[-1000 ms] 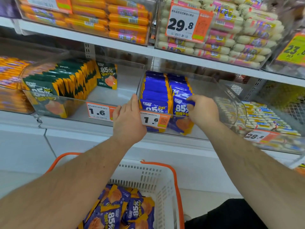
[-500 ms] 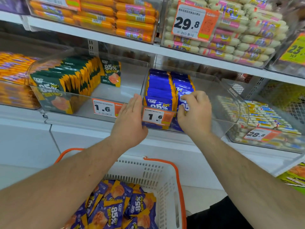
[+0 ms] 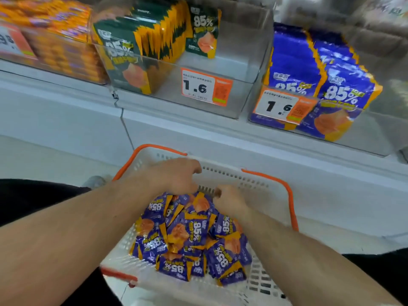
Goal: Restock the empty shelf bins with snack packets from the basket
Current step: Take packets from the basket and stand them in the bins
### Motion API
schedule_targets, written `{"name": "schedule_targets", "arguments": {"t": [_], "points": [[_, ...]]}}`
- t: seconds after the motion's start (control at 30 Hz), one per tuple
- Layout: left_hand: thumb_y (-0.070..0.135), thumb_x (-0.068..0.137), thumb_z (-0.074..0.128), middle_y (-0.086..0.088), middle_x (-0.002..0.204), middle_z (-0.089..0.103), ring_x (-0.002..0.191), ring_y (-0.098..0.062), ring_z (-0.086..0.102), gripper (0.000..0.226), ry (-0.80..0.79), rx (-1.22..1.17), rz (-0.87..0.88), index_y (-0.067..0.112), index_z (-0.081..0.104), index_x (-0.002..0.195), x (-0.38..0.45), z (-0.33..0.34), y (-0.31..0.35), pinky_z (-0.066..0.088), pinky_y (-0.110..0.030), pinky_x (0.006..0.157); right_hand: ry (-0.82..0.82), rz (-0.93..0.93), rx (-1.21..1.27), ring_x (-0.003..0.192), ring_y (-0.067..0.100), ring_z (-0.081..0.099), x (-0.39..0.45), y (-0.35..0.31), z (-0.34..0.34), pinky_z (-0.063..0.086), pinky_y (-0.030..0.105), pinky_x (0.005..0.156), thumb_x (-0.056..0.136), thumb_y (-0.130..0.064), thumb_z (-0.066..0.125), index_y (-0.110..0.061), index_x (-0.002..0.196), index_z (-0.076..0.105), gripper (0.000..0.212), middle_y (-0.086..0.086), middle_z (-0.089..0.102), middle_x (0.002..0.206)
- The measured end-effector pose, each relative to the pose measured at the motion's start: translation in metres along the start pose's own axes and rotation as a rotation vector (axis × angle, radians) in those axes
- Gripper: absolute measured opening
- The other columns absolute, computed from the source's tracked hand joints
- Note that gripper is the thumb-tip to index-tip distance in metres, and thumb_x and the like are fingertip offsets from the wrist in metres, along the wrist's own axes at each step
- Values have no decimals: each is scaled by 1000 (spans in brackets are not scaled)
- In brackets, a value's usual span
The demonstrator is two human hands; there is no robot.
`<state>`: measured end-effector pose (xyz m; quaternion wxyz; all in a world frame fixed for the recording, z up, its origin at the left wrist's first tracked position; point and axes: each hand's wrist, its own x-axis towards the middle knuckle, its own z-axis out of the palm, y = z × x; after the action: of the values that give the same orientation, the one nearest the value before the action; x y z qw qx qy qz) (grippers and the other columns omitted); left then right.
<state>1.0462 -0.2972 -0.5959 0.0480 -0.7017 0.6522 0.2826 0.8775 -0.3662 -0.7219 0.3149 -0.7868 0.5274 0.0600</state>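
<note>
**Both hands down in the basket, blue bin only part filled**

While the head camera tips down from the shelf, both hands are at the far end of the white basket [image 3: 260,184], right over the heap of purple snack packets [image 3: 189,237]. The left hand [image 3: 176,175] has its fingers curled downward onto the top of the pile; whether it already pinches a packet, I cannot tell, since motion blur hides the fingertips. The right hand [image 3: 229,199] is curled into a loose fist just beside it, touching the packets, and its grip is just as unclear.

Up on the shelf, the clear bin [image 3: 364,138] on the right holds two upright rows of blue-purple packets [image 3: 309,69] behind its 1.6 price tag [image 3: 284,107], with bare space visible to their right. The neighbouring bin of green packets [image 3: 141,45] is likewise stocked only along its left side.

Judging by that, the job is well underway but far from finished: plenty of packets lie in the basket, and there is room left in the bins.
</note>
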Motion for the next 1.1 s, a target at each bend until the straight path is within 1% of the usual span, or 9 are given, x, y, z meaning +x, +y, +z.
{"name": "schedule_targets", "arguments": {"t": [0.2, 0.27, 0.33, 0.43, 0.6, 0.73, 0.87, 1.0, 1.1], "points": [[32, 90, 58, -10, 97, 50, 79, -24, 46, 22, -212, -32, -44, 15, 51, 102, 21, 19, -20, 40, -36, 71, -290, 430, 179, 52, 17, 23, 13, 20, 93, 24, 35, 52, 95, -19, 57, -17, 70, 33, 35, 3, 24, 62], [32, 88, 59, -10, 93, 54, 77, -22, 47, 27, -237, -81, -69, 10, 57, 104, 25, 21, -23, 40, -36, 68, -332, 548, 248, 54, 16, 33, 14, 18, 107, 31, 34, 52, 95, -28, 64, -13, 90, 47, 24, 3, 33, 64], [32, 88, 60, -8, 91, 52, 77, -22, 47, 28, -238, -108, -69, 9, 58, 104, 26, 20, -24, 39, -36, 68, -332, 612, 340, 71, 18, 57, 14, 16, 115, 46, 36, 59, 91, -33, 70, -6, 122, 47, 48, 7, 57, 82], [31, 88, 60, -10, 98, 60, 82, -24, 55, 27, -243, -101, -68, 11, 57, 107, 31, 21, -26, 49, -42, 73, -289, 658, 319, 101, 23, 67, 16, 10, 122, 55, 36, 82, 87, -37, 73, 1, 127, 48, 60, 11, 67, 112], [29, 90, 58, -9, 113, 62, 92, -24, 59, 33, -248, -88, -60, 14, 55, 118, 30, 19, -22, 52, -43, 87, -233, 517, 283, 57, 15, 47, 20, 11, 109, 46, 32, 59, 93, -28, 65, -16, 73, 51, 28, 1, 48, 65], [32, 91, 59, -9, 128, 58, 99, -22, 56, 46, -234, -74, -40, 12, 51, 131, 25, 15, -10, 48, -43, 96, -61, 423, 304, 70, 22, 57, 12, 8, 59, 48, 43, 61, 92, -7, 57, -6, 93, 65, 9, 9, 60, 80], [34, 92, 61, -3, 149, 43, 130, -22, 48, 64, -170, -109, -8, 17, 34, 148, 12, 10, 3, 40, -36, 108, 21, 172, 234, 72, 22, 58, 0, 6, -8, 47, 36, 59, 85, -8, 52, -13, 80, 58, 9, 6, 62, 79], [33, 89, 67, -3, 150, 40, 130, -21, 49, 72, 4, -221, 8, 19, 30, 149, 5, 0, 17, 41, -35, 105, 129, -44, 109, 81, 16, 49, -33, -3, -97, 30, 30, 64, 88, -1, 52, -21, 71, 54, 26, -8, 51, 78], [35, 88, 69, -2, 145, 45, 126, -18, 50, 69, 123, -358, 52, 19, 34, 147, 2, -10, 40, 39, -24, 94, 195, -113, 116, 90, 28, 58, -53, -7, -149, 42, 33, 74, 91, -3, 54, -23, 77, 54, 24, 6, 60, 89]]}}
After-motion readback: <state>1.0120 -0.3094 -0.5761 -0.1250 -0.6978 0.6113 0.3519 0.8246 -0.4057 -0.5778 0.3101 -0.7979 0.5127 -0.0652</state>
